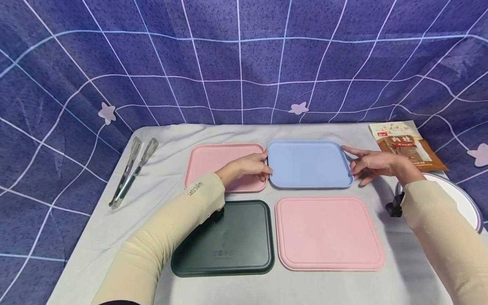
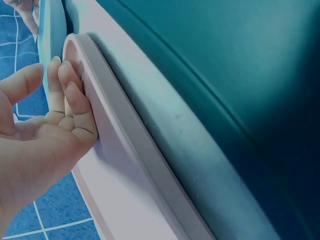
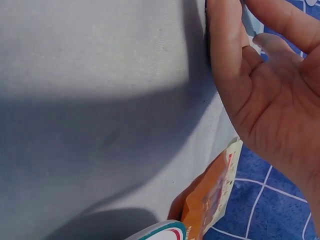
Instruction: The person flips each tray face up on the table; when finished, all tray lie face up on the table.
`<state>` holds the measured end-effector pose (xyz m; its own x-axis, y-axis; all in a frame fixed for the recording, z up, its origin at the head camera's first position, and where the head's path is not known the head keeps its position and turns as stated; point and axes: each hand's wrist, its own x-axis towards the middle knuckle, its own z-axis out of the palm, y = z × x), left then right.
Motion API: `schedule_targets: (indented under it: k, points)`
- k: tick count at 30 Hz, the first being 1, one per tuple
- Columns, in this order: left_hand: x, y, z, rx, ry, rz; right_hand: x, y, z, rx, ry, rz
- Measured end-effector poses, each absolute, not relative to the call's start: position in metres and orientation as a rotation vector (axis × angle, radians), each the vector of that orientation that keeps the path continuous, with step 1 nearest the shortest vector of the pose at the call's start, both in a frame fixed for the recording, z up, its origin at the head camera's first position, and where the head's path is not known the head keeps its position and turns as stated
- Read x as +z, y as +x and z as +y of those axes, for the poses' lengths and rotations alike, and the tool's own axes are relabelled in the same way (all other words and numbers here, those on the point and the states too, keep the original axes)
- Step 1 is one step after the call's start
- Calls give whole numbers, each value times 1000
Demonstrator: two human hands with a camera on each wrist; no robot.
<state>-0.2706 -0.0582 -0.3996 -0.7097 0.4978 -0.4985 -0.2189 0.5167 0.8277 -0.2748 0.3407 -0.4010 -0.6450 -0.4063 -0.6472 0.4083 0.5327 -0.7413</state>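
Observation:
A light blue tray [image 1: 310, 164] lies at the back of the table, right of a pink tray [image 1: 207, 163]. My left hand [image 1: 249, 166] reaches over the pink tray and touches the blue tray's left edge with loosely bent fingers. In the left wrist view the thumb stands apart from the fingers [image 2: 75, 95]. At the blue tray's right edge, my right hand [image 1: 375, 164] has its fingers spread, with one fingertip by the far corner. The right wrist view shows its palm [image 3: 280, 95], but the tray contact is mostly hidden.
Nearer lie a dark green tray [image 1: 240, 237] and a second pink tray [image 1: 329, 233]. Metal tongs [image 1: 133, 171] rest at the left. At the right are a brown-and-cream packet [image 1: 409, 146] and a white round plate [image 1: 453, 197], partly behind my sleeve. A blue patterned curtain [image 1: 213, 59] hangs behind.

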Motion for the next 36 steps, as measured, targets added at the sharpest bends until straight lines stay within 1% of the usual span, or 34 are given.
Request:
schedule_targets:
  k: [28,36]
  points:
    - [-400,-275,-57,1197,235,2024,-400,-280,338,-1127,5,1959]
    - [-401,-273,-56,1028,354,2233,-395,-278,335,-1106,-7,1984]
